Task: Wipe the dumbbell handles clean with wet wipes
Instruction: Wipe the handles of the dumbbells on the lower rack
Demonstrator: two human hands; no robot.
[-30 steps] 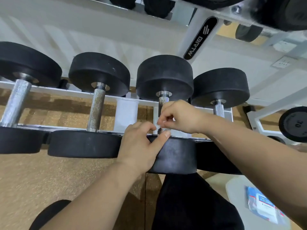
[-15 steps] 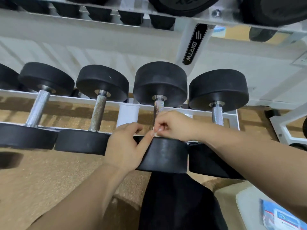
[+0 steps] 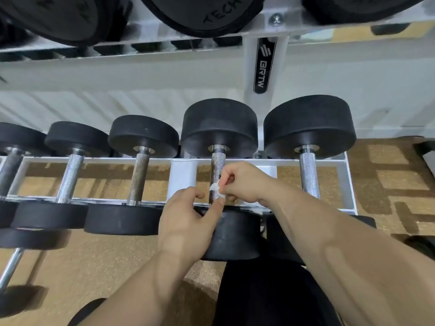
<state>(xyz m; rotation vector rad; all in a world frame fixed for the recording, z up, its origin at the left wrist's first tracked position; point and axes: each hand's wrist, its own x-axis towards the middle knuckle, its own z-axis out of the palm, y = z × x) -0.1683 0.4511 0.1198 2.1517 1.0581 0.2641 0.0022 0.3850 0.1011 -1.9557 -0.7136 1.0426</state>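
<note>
Right grip pinches wipe against handle; rack label reads BRTW.

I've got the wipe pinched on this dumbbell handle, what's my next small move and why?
Probably draw the right hand and its wipe up the handle toward the far head: the wipe sits low on the handle, and the knurled metal above it is bare.
</note>
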